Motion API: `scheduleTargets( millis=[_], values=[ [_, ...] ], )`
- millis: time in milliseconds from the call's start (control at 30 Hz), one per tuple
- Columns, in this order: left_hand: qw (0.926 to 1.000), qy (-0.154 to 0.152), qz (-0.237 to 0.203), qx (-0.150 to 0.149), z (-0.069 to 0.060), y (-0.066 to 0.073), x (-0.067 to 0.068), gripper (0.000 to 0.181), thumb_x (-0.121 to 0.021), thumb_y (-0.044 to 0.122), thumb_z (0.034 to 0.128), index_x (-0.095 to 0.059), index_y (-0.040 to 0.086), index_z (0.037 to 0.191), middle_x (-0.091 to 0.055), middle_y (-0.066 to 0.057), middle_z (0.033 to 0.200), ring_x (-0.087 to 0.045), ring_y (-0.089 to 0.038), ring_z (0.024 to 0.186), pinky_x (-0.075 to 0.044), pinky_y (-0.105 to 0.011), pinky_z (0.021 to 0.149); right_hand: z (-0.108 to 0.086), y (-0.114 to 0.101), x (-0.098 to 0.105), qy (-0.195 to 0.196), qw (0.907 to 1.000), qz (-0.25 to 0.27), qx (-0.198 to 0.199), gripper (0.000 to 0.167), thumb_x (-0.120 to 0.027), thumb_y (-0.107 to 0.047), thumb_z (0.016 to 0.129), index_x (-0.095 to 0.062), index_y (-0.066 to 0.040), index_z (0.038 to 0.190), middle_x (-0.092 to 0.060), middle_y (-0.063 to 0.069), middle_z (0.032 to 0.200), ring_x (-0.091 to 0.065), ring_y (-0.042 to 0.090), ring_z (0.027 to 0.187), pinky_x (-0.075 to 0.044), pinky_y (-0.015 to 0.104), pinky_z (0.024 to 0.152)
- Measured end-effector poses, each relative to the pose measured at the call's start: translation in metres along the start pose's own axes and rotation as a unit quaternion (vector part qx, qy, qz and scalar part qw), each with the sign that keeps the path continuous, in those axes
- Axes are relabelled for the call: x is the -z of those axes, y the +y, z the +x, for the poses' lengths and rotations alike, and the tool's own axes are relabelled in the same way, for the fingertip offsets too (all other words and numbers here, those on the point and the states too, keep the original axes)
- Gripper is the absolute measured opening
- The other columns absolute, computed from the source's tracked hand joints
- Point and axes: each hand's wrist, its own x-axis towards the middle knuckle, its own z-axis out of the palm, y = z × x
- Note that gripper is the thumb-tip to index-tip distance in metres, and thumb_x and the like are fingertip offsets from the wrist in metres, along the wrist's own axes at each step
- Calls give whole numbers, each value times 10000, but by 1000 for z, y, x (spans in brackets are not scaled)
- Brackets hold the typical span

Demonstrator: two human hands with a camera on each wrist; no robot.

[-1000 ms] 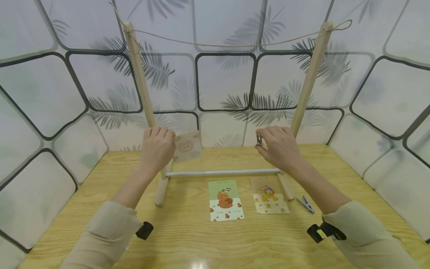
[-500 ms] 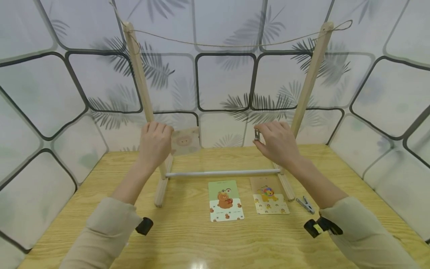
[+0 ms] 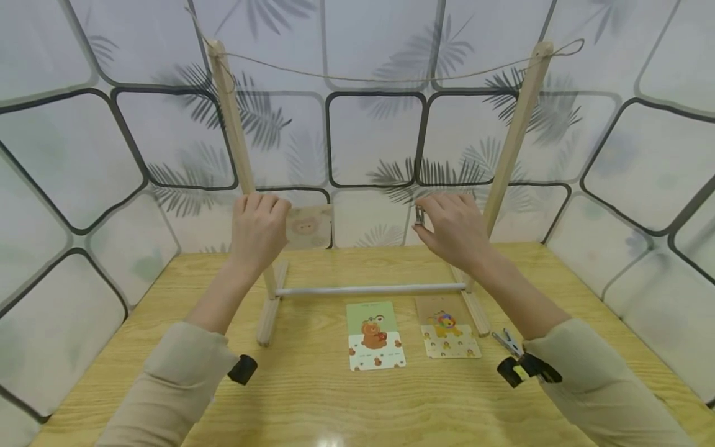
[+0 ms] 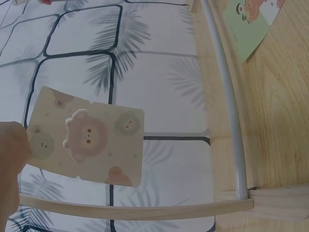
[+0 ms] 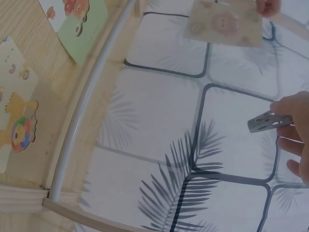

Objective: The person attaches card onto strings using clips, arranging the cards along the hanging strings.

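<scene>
My left hand (image 3: pixel 259 230) pinches a beige card (image 4: pixel 87 137) printed with a pink bear face and smaller animal heads. The card hangs in the air near the left post of a wooden frame, its held edge covered by the fingers. Between thumb and fingers my right hand (image 3: pixel 454 231) holds a small metal clip (image 5: pixel 268 121), near the right post. Above both hands a thin string (image 3: pixel 357 79) sags between the tops of the two posts, apart from card and clip.
A green-and-white bear card (image 3: pixel 375 336) and a brown lion card (image 3: pixel 449 327) lie on the wooden table (image 3: pixel 313 397). Another metal clip (image 3: pixel 507 341) lies at the right, partly behind the right wrist camera. A white crossbar (image 3: pixel 368 290) joins the posts (image 3: pixel 237 136) low down.
Both hands have risen, the left with the card and the right with the clip. The right hand has also shifted slightly left. The cards on the table have stayed put.
</scene>
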Motion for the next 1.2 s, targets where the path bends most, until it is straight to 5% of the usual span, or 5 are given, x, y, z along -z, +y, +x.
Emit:
scheduleTargets(
  millis=[333,1200],
  values=[
    [9997,238,65,-72,10,-3,1,163,-468,-26,879,-597,-15,781,-590,-156,767,-491,-334,724,-372,-436,701,14,-5,2,254,9996,-13,104,350,-766,-89,705,-605,-7,1004,-650,139,934,-585,321,885,-406,461,815],
    [9997,173,171,67,25,-5,7,159,-493,-47,859,-625,-16,776,-576,-148,768,-500,-334,738,-375,-441,699,46,-20,6,666,9965,-36,499,313,-772,-113,707,-635,-18,971,-643,130,897,-580,314,856,-408,458,737]
  ],
)
